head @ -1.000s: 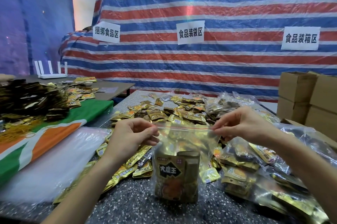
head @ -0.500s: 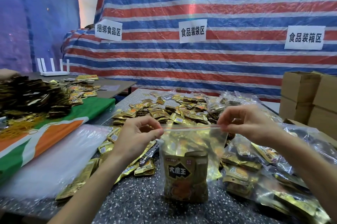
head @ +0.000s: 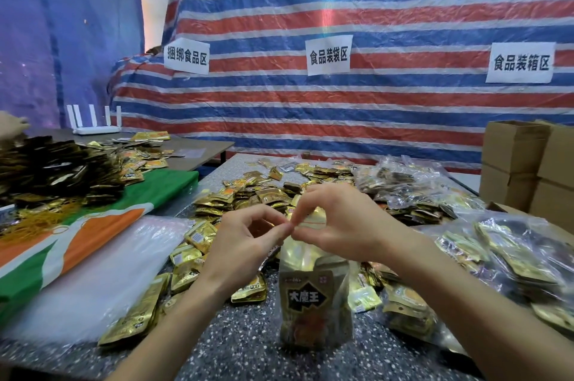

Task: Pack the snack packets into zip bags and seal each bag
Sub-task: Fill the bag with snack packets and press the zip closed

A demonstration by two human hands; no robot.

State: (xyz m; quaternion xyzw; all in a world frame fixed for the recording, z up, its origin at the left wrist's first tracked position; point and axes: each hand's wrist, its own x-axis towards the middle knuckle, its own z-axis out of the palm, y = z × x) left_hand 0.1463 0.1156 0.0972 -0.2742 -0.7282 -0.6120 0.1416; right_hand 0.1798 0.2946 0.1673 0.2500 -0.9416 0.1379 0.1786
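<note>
Pinching the mouth of a clear plastic zip bag between thumb and forefinger, a worker's left hand and right hand meet fingertip to fingertip at a food-bagging station. The bag, upright on the speckled grey table and touching it at its base, hangs straight below the grip, packed with gold foil snack packets (the front one bears a black diamond label). Its red-lined zip strip runs crosswise, left to right, and shows only behind the right hand's fingers, so any closing stroke would likely travel along that line, with both hands equally near. Whether the strip is pressed shut under the fingertips cannot be made out. The film looks thin, glossy and crinkled; the packets flat, stiff and reflective. More loose packets litter the table beyond, and filled clear bags slump at right beside brown cardboard boxes
</note>
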